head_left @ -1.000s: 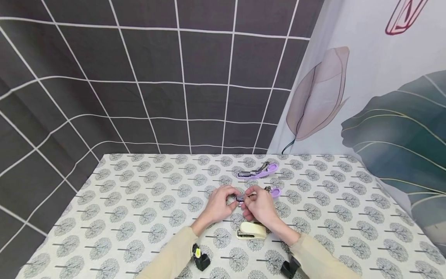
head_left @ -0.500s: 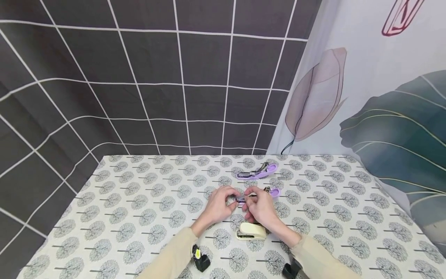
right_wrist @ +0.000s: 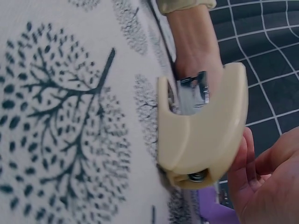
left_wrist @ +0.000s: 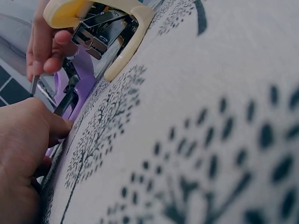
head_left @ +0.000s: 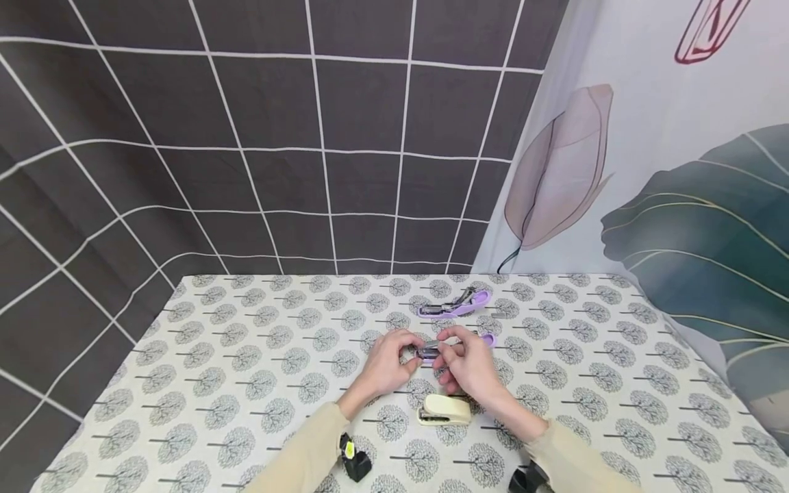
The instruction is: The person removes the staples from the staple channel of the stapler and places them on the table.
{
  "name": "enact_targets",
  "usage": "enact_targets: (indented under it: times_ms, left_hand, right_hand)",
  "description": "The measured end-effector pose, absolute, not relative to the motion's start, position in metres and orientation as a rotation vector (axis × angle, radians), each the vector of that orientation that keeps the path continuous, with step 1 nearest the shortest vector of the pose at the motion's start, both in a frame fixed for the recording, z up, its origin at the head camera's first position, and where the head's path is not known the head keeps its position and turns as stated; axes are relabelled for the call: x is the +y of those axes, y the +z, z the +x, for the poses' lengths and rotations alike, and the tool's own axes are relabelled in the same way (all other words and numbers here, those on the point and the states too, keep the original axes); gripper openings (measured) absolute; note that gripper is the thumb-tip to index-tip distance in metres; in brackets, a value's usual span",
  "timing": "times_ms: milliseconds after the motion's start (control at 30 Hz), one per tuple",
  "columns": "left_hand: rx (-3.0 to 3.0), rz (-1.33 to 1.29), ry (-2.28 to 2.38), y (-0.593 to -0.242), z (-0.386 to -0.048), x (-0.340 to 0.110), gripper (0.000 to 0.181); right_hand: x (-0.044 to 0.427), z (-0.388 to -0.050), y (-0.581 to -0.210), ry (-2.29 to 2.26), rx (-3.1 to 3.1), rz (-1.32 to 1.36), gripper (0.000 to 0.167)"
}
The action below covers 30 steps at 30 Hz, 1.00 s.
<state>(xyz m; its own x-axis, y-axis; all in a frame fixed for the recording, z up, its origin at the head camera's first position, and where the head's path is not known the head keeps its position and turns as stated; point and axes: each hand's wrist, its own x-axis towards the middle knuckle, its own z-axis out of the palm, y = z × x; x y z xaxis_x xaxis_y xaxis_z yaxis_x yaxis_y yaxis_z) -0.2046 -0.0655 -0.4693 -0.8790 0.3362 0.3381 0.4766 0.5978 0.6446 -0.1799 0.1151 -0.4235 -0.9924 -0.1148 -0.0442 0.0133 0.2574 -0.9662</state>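
Note:
An opened purple stapler (head_left: 489, 340) lies at the table's middle, its middle part hidden behind the fingers. My left hand (head_left: 390, 359) holds its front end between thumb and fingers. My right hand (head_left: 471, 366) pinches a thin grey strip of staples (left_wrist: 34, 86) over the stapler's metal channel. In the left wrist view, the strip reaches down from the right fingertips towards the left hand (left_wrist: 23, 144). A cream stapler (head_left: 445, 409) stands on the cloth just in front of the hands; it blocks much of the right wrist view.
Behind the hands lies a second purple stapler (head_left: 439, 312), its top swung back. A small grey staple strip (head_left: 499, 315) rests to the right of it. The tree-print tablecloth (head_left: 246, 383) runs back to a dark grid curtain (head_left: 364, 181).
My right hand has shifted slightly right, and more of the strip and channel shows between the hands. The left hand stays on the stapler's front end.

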Motion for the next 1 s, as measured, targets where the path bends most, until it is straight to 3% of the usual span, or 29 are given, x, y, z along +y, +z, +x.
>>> enact_targets:
  times_ms: [700, 1000]
  left_hand:
    - [-2.626, -0.694, -1.156, -0.469, -0.205, -0.065, 0.024]
    - [-2.637, -0.698, -1.152, -0.469, -0.203, -0.065, 0.024]
  right_hand:
    - [0.158, -0.176, -0.391, -1.933, 2.350, -0.170, 0.024]
    - [0.174, -0.179, -0.391, -1.966, 2.349, -0.086, 0.027]
